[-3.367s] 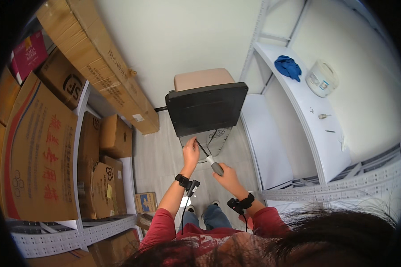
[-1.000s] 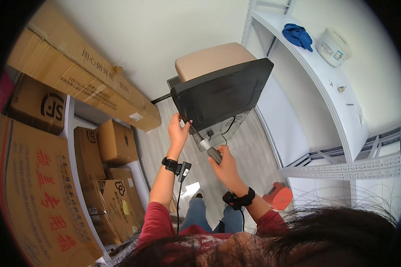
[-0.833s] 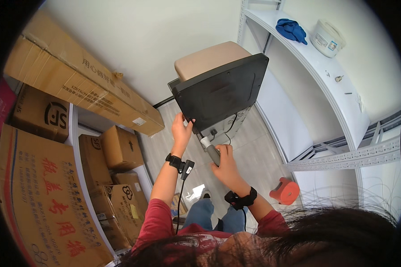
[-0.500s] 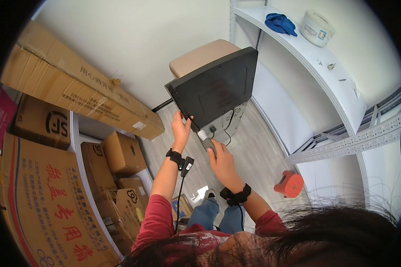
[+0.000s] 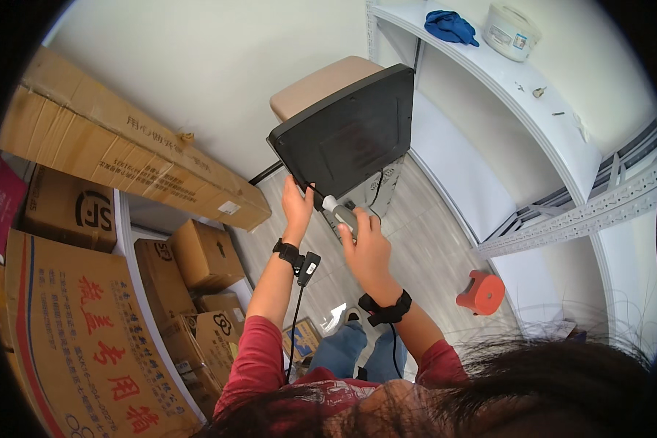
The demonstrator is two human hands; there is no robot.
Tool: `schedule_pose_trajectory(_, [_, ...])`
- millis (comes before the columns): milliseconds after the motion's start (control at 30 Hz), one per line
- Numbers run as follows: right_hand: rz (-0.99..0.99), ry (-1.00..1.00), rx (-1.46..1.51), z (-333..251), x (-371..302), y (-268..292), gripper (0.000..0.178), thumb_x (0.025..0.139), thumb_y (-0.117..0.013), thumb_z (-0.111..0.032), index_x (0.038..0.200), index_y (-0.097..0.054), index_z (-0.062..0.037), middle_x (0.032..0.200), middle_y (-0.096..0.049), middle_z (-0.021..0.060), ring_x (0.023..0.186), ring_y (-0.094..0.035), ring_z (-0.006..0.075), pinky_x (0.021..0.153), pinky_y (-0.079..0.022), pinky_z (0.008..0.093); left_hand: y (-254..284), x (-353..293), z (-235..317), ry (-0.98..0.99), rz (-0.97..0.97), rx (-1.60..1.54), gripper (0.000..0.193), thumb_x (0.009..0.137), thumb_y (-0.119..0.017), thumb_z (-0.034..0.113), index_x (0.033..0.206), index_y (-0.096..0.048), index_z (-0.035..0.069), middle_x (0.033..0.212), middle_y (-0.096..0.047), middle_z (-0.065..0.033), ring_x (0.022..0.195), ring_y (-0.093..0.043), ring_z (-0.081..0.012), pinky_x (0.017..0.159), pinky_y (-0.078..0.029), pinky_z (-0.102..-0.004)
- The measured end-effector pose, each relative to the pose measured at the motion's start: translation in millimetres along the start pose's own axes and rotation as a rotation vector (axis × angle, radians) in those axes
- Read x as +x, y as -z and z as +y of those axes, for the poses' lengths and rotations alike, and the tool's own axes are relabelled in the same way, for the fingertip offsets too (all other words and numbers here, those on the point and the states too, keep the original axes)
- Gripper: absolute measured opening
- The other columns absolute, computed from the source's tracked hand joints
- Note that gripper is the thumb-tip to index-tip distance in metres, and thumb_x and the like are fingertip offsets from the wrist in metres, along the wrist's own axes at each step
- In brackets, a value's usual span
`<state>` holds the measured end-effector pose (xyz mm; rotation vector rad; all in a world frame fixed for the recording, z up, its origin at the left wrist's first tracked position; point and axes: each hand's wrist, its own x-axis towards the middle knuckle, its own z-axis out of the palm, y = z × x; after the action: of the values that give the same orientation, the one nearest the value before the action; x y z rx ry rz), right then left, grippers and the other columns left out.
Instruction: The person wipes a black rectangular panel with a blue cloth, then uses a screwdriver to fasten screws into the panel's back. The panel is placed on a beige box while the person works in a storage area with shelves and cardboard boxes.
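- right hand (image 5: 369, 252) is wrapped around the tool (image 5: 345, 214) at its grey handle.
- left hand (image 5: 296, 208) is at the panel (image 5: 347, 135), by its lower left corner; cannot tell if it grips.
- tool sits at that corner, tip hidden.
- work seems under way, not finished; how much is left is unclear.

Black panel (image 5: 347, 135) is blocking left hand (image 5: 297, 204) and right hand (image 5: 365, 244) ahead; cable (image 5: 378, 191) is hanging just past the grey-handled tool (image 5: 344, 215). Floor (image 5: 434, 233) is lying open rightward to white shelf (image 5: 463, 179), red stool (image 5: 482, 292) interrupting. Long carton (image 5: 135, 157) is bounding left.
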<state>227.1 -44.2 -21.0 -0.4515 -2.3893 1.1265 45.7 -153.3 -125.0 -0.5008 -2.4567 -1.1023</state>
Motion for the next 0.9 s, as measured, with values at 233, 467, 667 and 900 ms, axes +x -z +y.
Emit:
schedule_pose_trajectory(233, [-0.06,0.007,-0.009,12,5,-4,0.038,0.078,-0.068,-0.024,0.104,-0.047,-0.0041,0.091,-0.061,0.0168,0.068,-0.062,0.0349,0.057,-0.049,0.04,-2,4,17,0.134,-0.075,-0.052,0.05,0.072,-0.073,0.013,0.106,-0.038,0.0,0.09,-0.059,-0.0189,0.081,-0.059,-0.0382,0.066,-0.046,-0.0432])
schedule_pose_trajectory(467, [-0.014,-0.122,-0.056,7,10,-6,0.04,0.075,-0.071,-0.026,0.101,-0.051,-0.0017,0.098,-0.056,0.017,0.07,-0.061,0.0338,0.056,-0.048,0.0392,-2,5,13,0.098,-0.04,0.001,0.046,0.073,-0.073,0.016,0.096,-0.037,-0.001,0.082,-0.056,-0.0236,0.074,-0.057,-0.0434,0.061,-0.045,-0.0457])
schedule_pose_trajectory(667, [0.001,-0.006,0.129,14,1,4,0.043,0.076,-0.07,-0.018,0.112,-0.05,-0.0042,0.11,-0.046,0.0143,0.08,-0.059,0.0307,0.061,-0.049,0.036,-4,0,12,0.129,-0.059,0.027,0.046,0.075,-0.071,0.016,0.098,-0.037,-0.001,0.08,-0.056,-0.0253,0.074,-0.056,-0.045,0.061,-0.045,-0.0466])
schedule_pose_trajectory(900, [0.08,0.103,0.021,17,-8,0,0.038,0.083,-0.062,-0.014,0.119,-0.051,-0.0087,0.098,-0.053,0.0131,0.073,-0.06,0.0275,0.059,-0.049,0.0356,-3,-2,14,0.074,-0.034,0.021,0.046,0.076,-0.071,0.016,0.1,-0.036,-0.002,0.08,-0.057,-0.0258,0.073,-0.056,-0.0455,0.061,-0.045,-0.0467])
